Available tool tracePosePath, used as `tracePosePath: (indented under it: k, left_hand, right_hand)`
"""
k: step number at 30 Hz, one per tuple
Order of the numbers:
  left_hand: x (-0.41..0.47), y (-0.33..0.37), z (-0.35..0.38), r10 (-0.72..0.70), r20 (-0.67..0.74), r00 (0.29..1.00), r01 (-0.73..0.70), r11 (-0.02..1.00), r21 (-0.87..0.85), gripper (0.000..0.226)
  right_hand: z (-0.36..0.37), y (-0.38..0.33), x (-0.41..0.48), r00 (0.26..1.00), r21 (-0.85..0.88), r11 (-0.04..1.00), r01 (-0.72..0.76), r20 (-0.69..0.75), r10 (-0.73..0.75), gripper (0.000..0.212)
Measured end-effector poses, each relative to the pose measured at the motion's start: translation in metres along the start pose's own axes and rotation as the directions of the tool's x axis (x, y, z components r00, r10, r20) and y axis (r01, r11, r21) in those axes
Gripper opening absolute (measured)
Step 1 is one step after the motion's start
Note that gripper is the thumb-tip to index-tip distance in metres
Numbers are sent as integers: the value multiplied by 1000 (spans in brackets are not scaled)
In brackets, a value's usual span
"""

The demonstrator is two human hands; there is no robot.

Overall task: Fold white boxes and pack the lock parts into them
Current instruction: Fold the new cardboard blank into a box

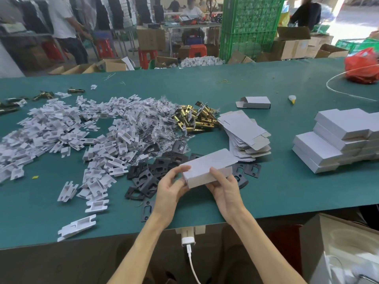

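At lower centre, closed white cardboard box (207, 167): I held it between both hands, just over the green table top (266, 193), with its far end angled toward the upper right.
Left hand (170, 189): my fingers curled round the box's near left corner, thumb against its end face.
Right hand (225, 191): my thumb pressed on the near long edge while the fingers cupped the box from underneath.
Flat black metal strike plates (151, 175): these lay scattered directly behind and beneath the box.
Brass-coloured latch bolts (196, 119): they sat heaped at centre frame, touching a pile of clear plastic screw bags (155, 121).
White die-cut card inserts (61, 130): these sprawled across the left half.
Unfolded white box blanks (246, 136): they were stacked right of the latches.
Finished white boxes (332, 140): these were stacked at the right edge.
Open-ended white box (255, 102): it lay alone above the blanks.
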State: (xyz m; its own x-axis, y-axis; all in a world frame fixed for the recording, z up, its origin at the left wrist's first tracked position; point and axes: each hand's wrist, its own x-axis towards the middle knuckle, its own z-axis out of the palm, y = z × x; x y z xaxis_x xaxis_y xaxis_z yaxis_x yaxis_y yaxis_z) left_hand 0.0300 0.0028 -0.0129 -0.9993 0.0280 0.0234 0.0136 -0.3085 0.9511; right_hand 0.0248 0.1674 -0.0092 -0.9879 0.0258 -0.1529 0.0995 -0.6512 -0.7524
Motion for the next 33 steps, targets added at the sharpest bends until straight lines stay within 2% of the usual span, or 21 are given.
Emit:
tracePosePath:
  k: [2,5,8,11,15,20,26,33]
  left_hand:
    - [1,3,0,-36,-101,994,32,999,-40,14]
    - [7,2,-3,10,-231,973,-4,1000,24,16]
    - [13,1,-8,-16,-258,966,2,998,-56,26]
    - [15,-1,-10,-33,-289,957,18,999,-52,28]
    - [16,-5,-12,-36,-327,944,25,999,-40,23]
    - [17,-6,-12,-25,-338,941,27,1000,2,24]
    - [18,-8,-14,-23,-320,947,19,1000,-17,29]
    - [16,-7,-13,-20,-294,955,9,999,-38,26]
  right_hand:
    - [1,1,-1,1000,-62,998,-8,-5,8,51]
    - [3,4,-3,1000,-213,977,-18,-12,15,59]
    - [3,7,-3,1000,-234,972,-1,1,1,49]
    - [5,8,-3,1000,-262,965,10,-1,-11,45]
    - [2,12,-2,999,-327,945,-5,-35,-6,53]
    - [-4,15,-1,1000,-381,924,-9,-13,4,32]
    - [-2,14,-4,1000,-442,897,0,19,10,41]
    - [-6,16,-4,1000,-416,909,4,25,7,29]
